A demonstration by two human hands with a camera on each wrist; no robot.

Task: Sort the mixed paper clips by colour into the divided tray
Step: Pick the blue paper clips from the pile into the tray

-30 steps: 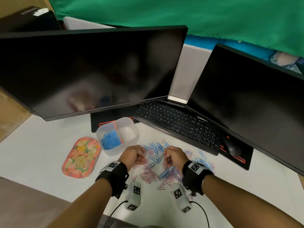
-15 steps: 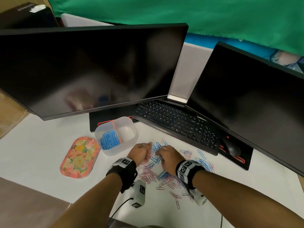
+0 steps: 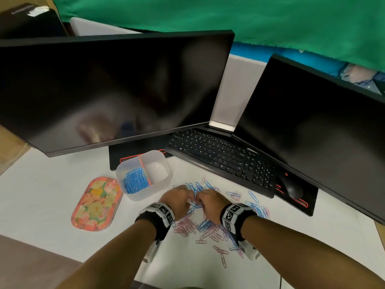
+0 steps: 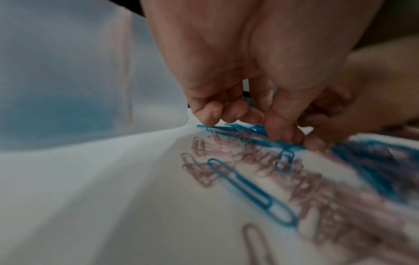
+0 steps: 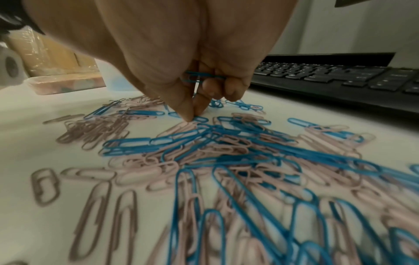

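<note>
Blue and pink paper clips (image 3: 205, 224) lie mixed on the white table. The clear divided tray (image 3: 160, 186) stands just left of them; its left compartment holds blue clips (image 3: 135, 181), its right one looks bare. My left hand (image 3: 184, 200) has its fingers curled down and pinches blue clips (image 4: 235, 128) at the pile's far edge, beside the tray wall (image 4: 68, 89). My right hand (image 3: 201, 201) holds a few blue clips (image 5: 204, 77) in its curled fingers, while its thumb and forefinger (image 5: 192, 114) pinch at another blue clip on the table.
A black keyboard (image 3: 220, 157) and mouse (image 3: 292, 187) lie right behind the pile, under two dark monitors (image 3: 104, 90). A flowered oval tray (image 3: 96, 203) lies left of the divided tray. Loose clips are scattered toward me (image 3: 220, 252) and to the right (image 3: 253, 197).
Both hands have moved away from me to the far side of the pile and come close together, fingertips down among the blue clips.
</note>
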